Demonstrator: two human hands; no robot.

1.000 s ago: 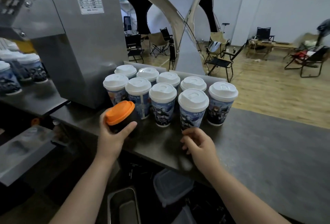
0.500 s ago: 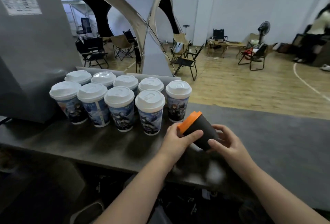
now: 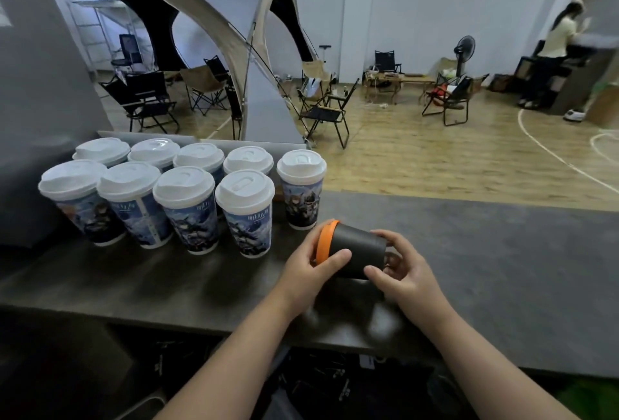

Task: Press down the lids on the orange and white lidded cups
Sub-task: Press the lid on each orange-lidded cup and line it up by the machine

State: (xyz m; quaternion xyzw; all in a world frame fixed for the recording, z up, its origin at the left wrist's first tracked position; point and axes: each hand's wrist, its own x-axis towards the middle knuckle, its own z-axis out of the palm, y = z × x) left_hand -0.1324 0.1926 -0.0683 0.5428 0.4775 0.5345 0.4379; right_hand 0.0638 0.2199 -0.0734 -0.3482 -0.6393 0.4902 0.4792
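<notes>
A dark cup with an orange lid [image 3: 360,250] lies tipped on its side just above the dark counter [image 3: 502,268], lid end pointing left. My left hand [image 3: 313,263] grips the lid end, thumb across the cup's wall. My right hand [image 3: 402,272] holds the cup's base end from the right. Several printed cups with white lids [image 3: 244,211] stand upright in two rows on the counter, to the left of my hands.
A grey metal machine [image 3: 37,111] stands at the counter's left end, right beside the white-lidded cups. Beyond the counter are a wooden floor, a grey tent, folding chairs and a person standing far right.
The orange-lidded cup went from my left hand alone at the left to both hands on the right, and tipped fully onto its side. My view swung right.
</notes>
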